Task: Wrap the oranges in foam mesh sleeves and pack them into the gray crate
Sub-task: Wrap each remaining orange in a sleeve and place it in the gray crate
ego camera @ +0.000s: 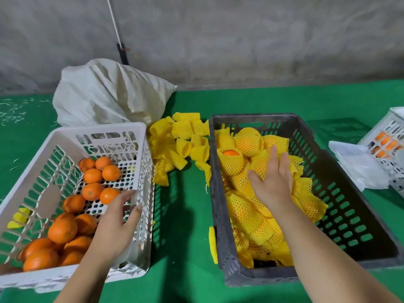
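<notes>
The gray crate [341, 178] on the right holds several oranges wrapped in yellow foam mesh sleeves [244, 213]. My right hand [273, 178] lies flat on the wrapped pile in the crate, fingers straight. On the left, a white crate [140, 149] holds several bare oranges [91, 191]. My left hand [118, 224] hovers over the white crate's right side with relaxed fingers, holding nothing. A heap of empty yellow sleeves [181, 143] lies on the table between the two crates.
The table has a green cover [185, 215]. A white sack [109, 92] sits behind the white crate. At the right edge stand another white basket [391, 136] with oranges and a white plastic sheet [358, 165]. A concrete wall rises behind.
</notes>
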Demonstrator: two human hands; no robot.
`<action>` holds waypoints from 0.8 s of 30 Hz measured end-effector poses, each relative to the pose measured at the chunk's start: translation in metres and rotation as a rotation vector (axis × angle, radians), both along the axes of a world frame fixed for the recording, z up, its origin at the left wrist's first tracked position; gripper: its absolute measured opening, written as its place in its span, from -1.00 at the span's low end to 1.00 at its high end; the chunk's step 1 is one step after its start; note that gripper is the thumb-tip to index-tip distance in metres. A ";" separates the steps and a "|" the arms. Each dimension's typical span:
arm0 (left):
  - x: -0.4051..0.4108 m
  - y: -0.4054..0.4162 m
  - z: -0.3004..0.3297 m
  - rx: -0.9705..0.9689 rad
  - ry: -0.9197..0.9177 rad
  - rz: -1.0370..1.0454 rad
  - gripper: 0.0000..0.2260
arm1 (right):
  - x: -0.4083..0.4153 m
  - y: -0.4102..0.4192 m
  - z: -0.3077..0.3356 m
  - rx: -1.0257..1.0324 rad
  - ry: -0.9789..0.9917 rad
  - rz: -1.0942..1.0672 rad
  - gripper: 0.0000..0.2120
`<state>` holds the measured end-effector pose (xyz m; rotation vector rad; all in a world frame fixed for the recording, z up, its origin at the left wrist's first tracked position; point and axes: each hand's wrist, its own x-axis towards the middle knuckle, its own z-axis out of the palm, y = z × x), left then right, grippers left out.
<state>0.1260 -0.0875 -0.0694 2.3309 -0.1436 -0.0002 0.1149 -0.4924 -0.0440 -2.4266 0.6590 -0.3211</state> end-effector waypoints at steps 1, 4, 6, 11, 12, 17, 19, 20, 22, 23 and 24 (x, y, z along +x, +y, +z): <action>-0.001 -0.001 0.000 0.004 -0.007 0.001 -0.58 | 0.000 0.003 0.005 -0.004 -0.087 -0.021 -0.13; -0.001 -0.003 0.003 -0.024 -0.014 0.028 -0.65 | 0.000 0.031 0.022 -0.127 -0.386 0.097 -0.27; 0.000 -0.004 0.004 -0.061 -0.022 0.062 -0.68 | 0.003 0.063 0.034 -0.186 -0.500 0.288 -0.34; -0.001 0.004 0.011 -0.060 0.046 -0.011 -0.63 | 0.028 0.153 0.040 -0.363 0.044 0.884 -0.41; 0.000 0.010 0.012 -0.055 0.053 -0.042 -0.62 | 0.036 0.168 0.034 -0.421 0.251 0.951 -0.37; 0.033 0.051 0.008 0.227 0.098 -0.215 -0.64 | 0.075 0.211 -0.015 -0.573 0.899 1.023 -0.25; 0.053 0.061 0.001 0.451 0.189 -0.272 -0.56 | 0.092 0.220 -0.028 -0.585 0.941 1.000 -0.27; 0.062 0.065 -0.004 0.548 0.228 -0.289 -0.52 | 0.100 0.224 -0.031 -0.602 0.953 0.980 -0.29; 0.081 0.070 -0.015 0.658 0.292 -0.290 -0.42 | 0.117 0.233 -0.037 -0.627 0.956 0.937 -0.30; 0.090 0.072 -0.020 0.679 0.335 -0.275 -0.36 | 0.124 0.236 -0.042 -0.651 0.960 0.909 -0.30; 0.100 0.075 -0.026 0.695 0.380 -0.254 -0.30 | 0.131 0.240 -0.046 -0.688 0.963 0.897 -0.30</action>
